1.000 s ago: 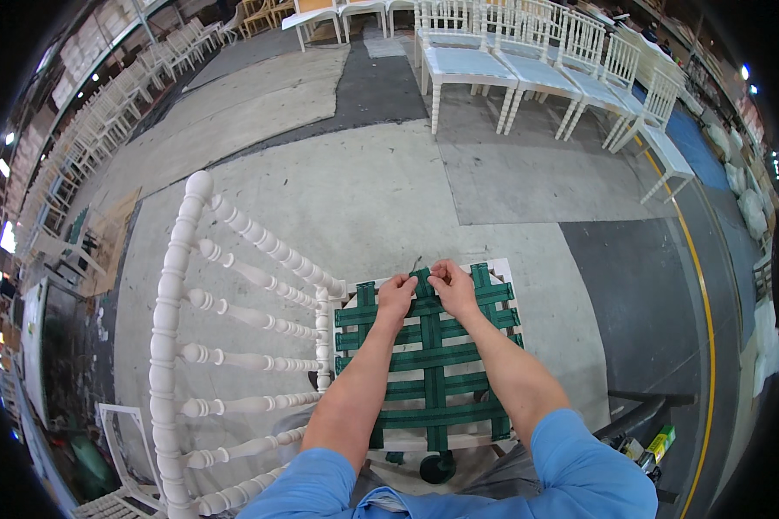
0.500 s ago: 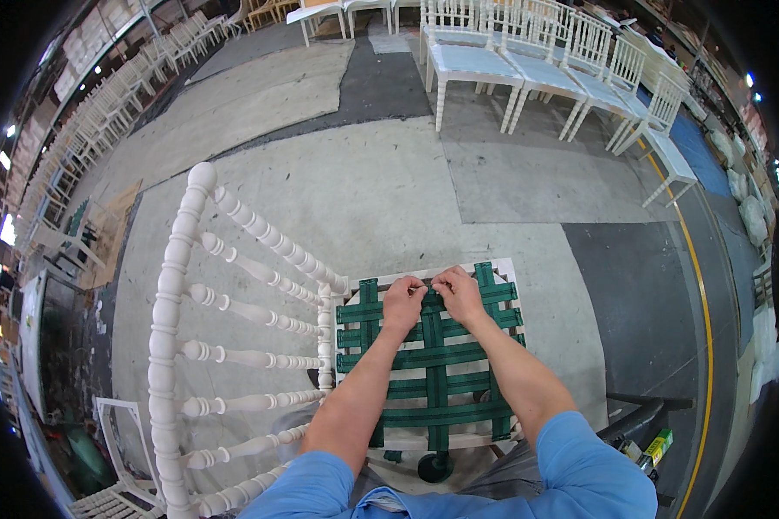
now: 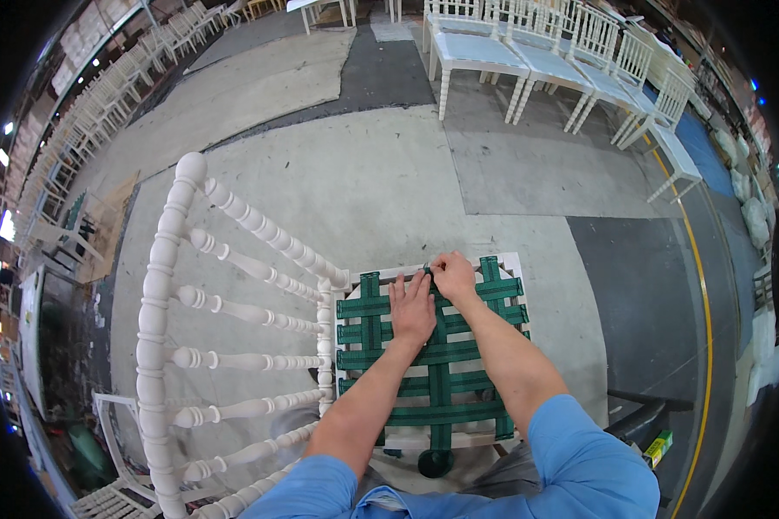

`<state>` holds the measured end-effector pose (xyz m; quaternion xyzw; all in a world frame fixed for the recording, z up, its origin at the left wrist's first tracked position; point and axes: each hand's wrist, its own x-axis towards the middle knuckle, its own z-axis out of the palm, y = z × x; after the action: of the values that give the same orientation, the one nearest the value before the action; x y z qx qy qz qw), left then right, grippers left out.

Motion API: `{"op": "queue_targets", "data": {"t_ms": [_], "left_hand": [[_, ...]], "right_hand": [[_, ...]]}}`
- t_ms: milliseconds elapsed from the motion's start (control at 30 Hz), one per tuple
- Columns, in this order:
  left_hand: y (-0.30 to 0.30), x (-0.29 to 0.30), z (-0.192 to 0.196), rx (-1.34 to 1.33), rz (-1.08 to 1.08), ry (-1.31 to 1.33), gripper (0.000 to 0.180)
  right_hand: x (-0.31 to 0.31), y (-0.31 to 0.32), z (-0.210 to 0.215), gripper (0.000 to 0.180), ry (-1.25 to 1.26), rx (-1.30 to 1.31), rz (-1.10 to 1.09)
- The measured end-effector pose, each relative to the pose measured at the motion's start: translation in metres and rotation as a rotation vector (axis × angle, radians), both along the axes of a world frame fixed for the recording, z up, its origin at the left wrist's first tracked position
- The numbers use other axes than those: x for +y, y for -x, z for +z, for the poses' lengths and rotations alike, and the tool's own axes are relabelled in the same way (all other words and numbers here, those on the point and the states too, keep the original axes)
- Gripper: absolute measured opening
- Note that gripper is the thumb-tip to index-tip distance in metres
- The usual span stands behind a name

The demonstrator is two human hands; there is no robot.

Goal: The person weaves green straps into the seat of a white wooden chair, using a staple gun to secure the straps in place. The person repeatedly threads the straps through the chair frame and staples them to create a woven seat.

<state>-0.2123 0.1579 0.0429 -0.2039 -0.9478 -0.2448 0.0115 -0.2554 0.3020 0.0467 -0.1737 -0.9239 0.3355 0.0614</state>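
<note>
White chair (image 3: 324, 339): upright, seat facing up, below view centre toward six o'clock. Spindled back (image 3: 264, 358) at seat's nine o'clock. Green straps (image 3: 455, 352) cross the seat frame (image 3: 512, 263) nine-to-three and twelve-to-six, gaps between. Middle strap (image 3: 440, 391) hangs past six o'clock edge.

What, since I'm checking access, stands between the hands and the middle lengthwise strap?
Nothing visible: the left hand lies over the green straps, and the right hand is at the far end of the middle lengthwise strap.

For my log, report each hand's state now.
Left hand: open, laid on the woven green webbing straps.
Right hand: curled at their far edge; grip unclear.
</note>
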Motion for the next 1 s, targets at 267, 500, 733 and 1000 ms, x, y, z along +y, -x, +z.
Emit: {"op": "queue_targets", "data": {"t_ms": [267, 500, 733, 1000], "left_hand": [[-0.001, 0.01, -0.002, -0.028, 0.016, 0.174, 0.063], [-0.003, 0.01, 0.003, -0.148, 0.008, 0.248, 0.062], [-0.005, 0.01, 0.008, -0.058, 0.029, 0.19, 0.061], [-0.009, 0.01, 0.017, -0.027, 0.033, 0.175, 0.062]], "right_hand": [[0.014, 0.008, 0.006, 0.023, 0.278, -0.136, -0.057], [0.154, -0.168, 0.067, 0.026, 0.499, 0.237, -0.347], [0.216, -0.551, 0.125, 0.022, -0.354, -0.187, -1.024], [0.191, -0.676, 0.082, 0.02, 0.348, -0.11, -1.365]]}}
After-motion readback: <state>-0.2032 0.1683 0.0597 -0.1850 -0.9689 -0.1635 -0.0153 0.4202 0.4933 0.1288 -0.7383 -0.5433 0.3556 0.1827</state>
